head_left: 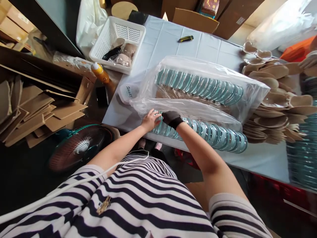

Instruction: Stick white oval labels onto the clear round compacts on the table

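Lids (215, 137), teal-rimmed, lie in a row at the desk's (163, 43) near edge, lower centre. Bare left hand (150, 119) and gloved right hand (171, 118) press the row's end, fingers curled, perhaps gripping, beneath a plastic bag (198, 82).

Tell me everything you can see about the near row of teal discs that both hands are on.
The near row of teal discs lies along the front edge of the white-covered table. The discs look like round, glossy pieces with teal rims and pale faces, standing on edge and packed face to face in a long line. A clear plastic bag drapes over part of the row. The bare left hand and the black-gloved right hand both rest on its left end. A second bagged row lies behind it.
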### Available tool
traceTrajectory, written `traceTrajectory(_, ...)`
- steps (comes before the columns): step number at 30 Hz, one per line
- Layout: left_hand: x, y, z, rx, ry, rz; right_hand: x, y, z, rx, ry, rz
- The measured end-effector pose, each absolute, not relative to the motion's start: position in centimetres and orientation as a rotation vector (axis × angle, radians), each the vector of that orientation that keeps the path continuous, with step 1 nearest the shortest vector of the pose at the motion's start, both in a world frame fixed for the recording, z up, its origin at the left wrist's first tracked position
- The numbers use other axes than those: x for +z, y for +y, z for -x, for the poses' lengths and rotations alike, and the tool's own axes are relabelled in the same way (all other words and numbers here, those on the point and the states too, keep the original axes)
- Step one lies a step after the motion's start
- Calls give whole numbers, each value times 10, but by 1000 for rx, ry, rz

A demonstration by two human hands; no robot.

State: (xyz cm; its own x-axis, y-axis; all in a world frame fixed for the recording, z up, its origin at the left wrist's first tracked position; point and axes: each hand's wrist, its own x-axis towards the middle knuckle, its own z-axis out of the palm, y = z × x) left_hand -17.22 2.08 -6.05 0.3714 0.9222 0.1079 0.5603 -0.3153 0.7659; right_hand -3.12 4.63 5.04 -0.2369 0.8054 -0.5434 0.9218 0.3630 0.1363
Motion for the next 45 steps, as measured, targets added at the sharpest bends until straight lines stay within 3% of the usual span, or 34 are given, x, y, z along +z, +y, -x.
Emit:
traceTrajectory(5, -62, 23, 171, 707, 1263, -2015, 10, -58, 16, -385, 2067, -1691)
traceTrajectory(9, -58, 20, 171, 713, 1299, -2004, -20, -92, 20, -461, 1987, -1713)
traceTrajectory(16, -35, 8, 153, 703, 1144, -2238, 41, -20, -23, -291, 1886, -2115)
traceTrajectory(23, -42, 12, 134, 585, 1089, -2254, 57, 98, -21, -508, 1737, -1626)
traceTrajectory(29, -43, 14, 137, 611, 1092, -2198, 58, 22, -24, -354, 1992, -1638)
traceTrajectory(36, -45, 14, 139, 623, 1080, -2181, -8, -103, -32, -539, 1925, -1803)
traceTrajectory(39, -38, 11, 137, 593, 1085, -2233, -9, -105, -38, -542, 1918, -1868)
traceTrajectory(43, -27, 5, 116, 584, 957, -2335, 35, -56, -70, -320, 1830, -2256)
traceTrajectory(45, -23, 3, 103, 521, 946, -2377, 55, -15, -85, -313, 1740, -2253)
